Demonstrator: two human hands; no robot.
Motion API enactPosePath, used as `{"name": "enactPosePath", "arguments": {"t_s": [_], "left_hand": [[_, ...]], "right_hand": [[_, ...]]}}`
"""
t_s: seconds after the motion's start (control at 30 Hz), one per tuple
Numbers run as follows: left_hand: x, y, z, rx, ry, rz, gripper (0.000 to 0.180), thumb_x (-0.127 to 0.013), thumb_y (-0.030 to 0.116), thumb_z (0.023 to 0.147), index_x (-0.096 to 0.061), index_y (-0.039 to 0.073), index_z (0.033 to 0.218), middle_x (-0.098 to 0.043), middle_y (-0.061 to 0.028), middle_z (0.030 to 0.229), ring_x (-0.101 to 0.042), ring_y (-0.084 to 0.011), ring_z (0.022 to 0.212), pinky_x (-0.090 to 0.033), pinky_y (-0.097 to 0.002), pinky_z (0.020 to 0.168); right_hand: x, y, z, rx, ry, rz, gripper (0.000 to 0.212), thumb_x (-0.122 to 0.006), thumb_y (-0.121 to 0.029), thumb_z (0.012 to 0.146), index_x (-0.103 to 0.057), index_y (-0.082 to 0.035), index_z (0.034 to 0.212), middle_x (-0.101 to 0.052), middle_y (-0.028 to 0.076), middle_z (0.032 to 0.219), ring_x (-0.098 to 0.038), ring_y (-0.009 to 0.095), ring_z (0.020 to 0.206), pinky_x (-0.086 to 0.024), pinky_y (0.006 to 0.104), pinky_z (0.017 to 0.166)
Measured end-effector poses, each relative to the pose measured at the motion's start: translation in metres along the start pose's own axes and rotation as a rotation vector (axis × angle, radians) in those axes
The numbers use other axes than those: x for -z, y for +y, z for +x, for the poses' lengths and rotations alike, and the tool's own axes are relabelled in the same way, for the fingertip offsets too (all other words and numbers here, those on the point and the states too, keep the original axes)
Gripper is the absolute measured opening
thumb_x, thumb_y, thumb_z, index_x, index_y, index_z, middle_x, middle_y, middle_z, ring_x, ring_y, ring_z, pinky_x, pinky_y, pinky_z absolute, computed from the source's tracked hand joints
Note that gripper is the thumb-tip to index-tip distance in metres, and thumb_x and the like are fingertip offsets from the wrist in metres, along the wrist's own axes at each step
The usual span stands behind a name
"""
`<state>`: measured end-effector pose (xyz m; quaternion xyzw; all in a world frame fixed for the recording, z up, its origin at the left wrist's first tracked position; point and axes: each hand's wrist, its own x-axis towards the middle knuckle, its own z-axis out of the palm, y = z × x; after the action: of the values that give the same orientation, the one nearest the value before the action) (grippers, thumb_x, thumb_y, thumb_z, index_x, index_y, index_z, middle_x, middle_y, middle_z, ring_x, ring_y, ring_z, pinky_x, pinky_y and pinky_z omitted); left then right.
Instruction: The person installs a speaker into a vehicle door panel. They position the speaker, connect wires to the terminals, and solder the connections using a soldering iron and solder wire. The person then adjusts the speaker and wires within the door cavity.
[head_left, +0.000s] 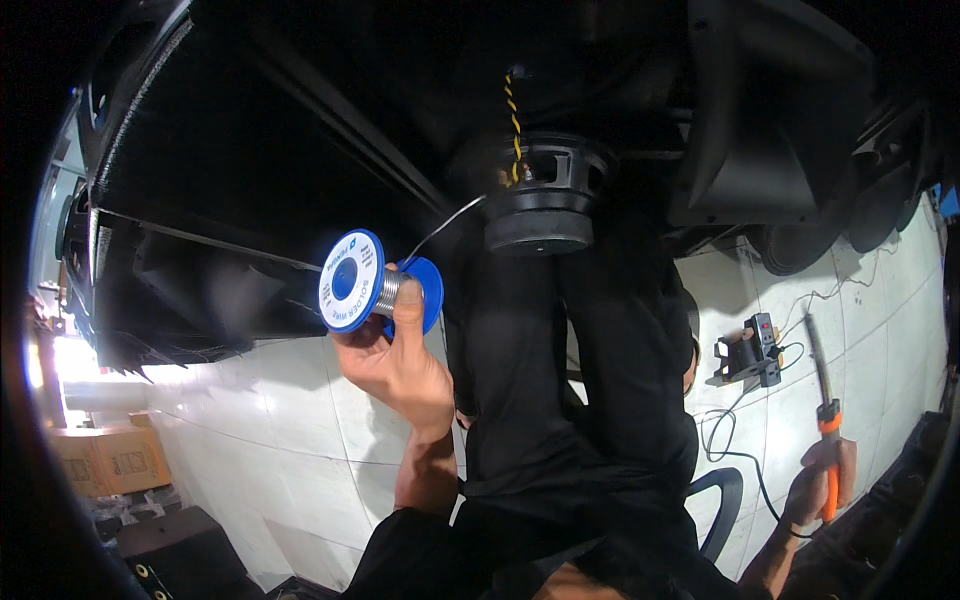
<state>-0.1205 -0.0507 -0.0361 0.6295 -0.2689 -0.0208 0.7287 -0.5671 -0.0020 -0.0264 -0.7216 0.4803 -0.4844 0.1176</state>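
My left hand [395, 365] is raised and grips a blue spool of solder wire [352, 280] by its core. A thin strand of solder [448, 218] runs from the spool up toward the back of a black speaker driver [545, 200] inside a dark cabinet. A twisted yellow and black wire [514, 120] hangs down onto that driver. Low at the right, my right hand [812, 492] holds a soldering iron [826, 425] by its orange grip, tip pointing away, well apart from the driver.
A small black stand with a red part [750, 352] sits on the white tiled floor [300, 450], with thin cables [735, 440] trailing from it. Large black speaker cabinets [200, 200] fill the top. A cardboard box [110, 460] stands at the left.
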Motion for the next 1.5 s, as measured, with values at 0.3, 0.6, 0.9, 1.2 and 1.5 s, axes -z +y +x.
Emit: {"name": "enactPosePath", "arguments": {"t_s": [0.3, 0.6, 0.9, 1.2, 1.5], "left_hand": [[-0.016, -0.001, 0.019, -0.047, -0.064, 0.058, 0.046, -0.085, 0.014, 0.084, -0.064, -0.002, 0.122, -0.071, -0.0127, 0.115, -0.067, -0.0232, 0.111, -0.047, -0.0392, 0.105], [-0.02, -0.008, 0.025, -0.089, -0.116, 0.155, 0.044, -0.081, 0.021, 0.088, -0.064, -0.001, 0.122, -0.07, -0.0128, 0.108, -0.066, -0.0191, 0.1, -0.052, -0.0356, 0.097], [-0.021, -0.007, 0.027, -0.046, -0.148, 0.118, 0.05, -0.086, 0.019, 0.083, -0.065, 0.0, 0.124, -0.072, -0.0148, 0.114, -0.068, -0.0267, 0.112, -0.046, -0.0459, 0.108], [-0.023, -0.007, 0.029, -0.056, -0.163, 0.128, 0.047, -0.085, 0.02, 0.083, -0.067, 0.001, 0.122, -0.073, -0.0138, 0.113, -0.068, -0.0271, 0.112, -0.045, -0.0464, 0.108], [-0.023, -0.007, 0.03, -0.077, -0.164, 0.129, 0.047, -0.088, 0.019, 0.081, -0.069, 0.002, 0.12, -0.074, -0.0109, 0.112, -0.068, -0.0234, 0.11, -0.045, -0.0427, 0.107]], "right_hand": [[-0.133, 0.021, 0.064, 0.055, -0.178, 0.786, 0.043, -0.058, -0.037, 0.1, -0.062, -0.005, 0.129, -0.058, 0.019, 0.095, -0.063, 0.023, 0.066, -0.053, 0.0285, 0.046], [-0.215, 0.0, 0.088, -0.138, -0.133, 0.894, 0.038, -0.061, -0.025, 0.091, -0.068, 0.001, 0.118, -0.068, 0.02, 0.097, -0.071, 0.025, 0.072, -0.059, 0.0327, 0.063], [-0.239, -0.004, 0.095, -0.111, -0.15, 0.929, 0.035, -0.064, -0.02, 0.09, -0.071, 0.005, 0.113, -0.069, 0.019, 0.094, -0.07, 0.022, 0.072, -0.056, 0.0304, 0.066], [-0.241, -0.002, 0.097, -0.115, -0.174, 0.923, 0.033, -0.064, -0.016, 0.089, -0.071, 0.005, 0.113, -0.068, 0.019, 0.095, -0.069, 0.022, 0.073, -0.055, 0.0298, 0.068], [-0.238, 0.002, 0.097, -0.086, -0.174, 0.911, 0.035, -0.064, -0.014, 0.084, -0.072, 0.005, 0.113, -0.069, 0.019, 0.097, -0.069, 0.022, 0.074, -0.055, 0.0306, 0.068]]}}
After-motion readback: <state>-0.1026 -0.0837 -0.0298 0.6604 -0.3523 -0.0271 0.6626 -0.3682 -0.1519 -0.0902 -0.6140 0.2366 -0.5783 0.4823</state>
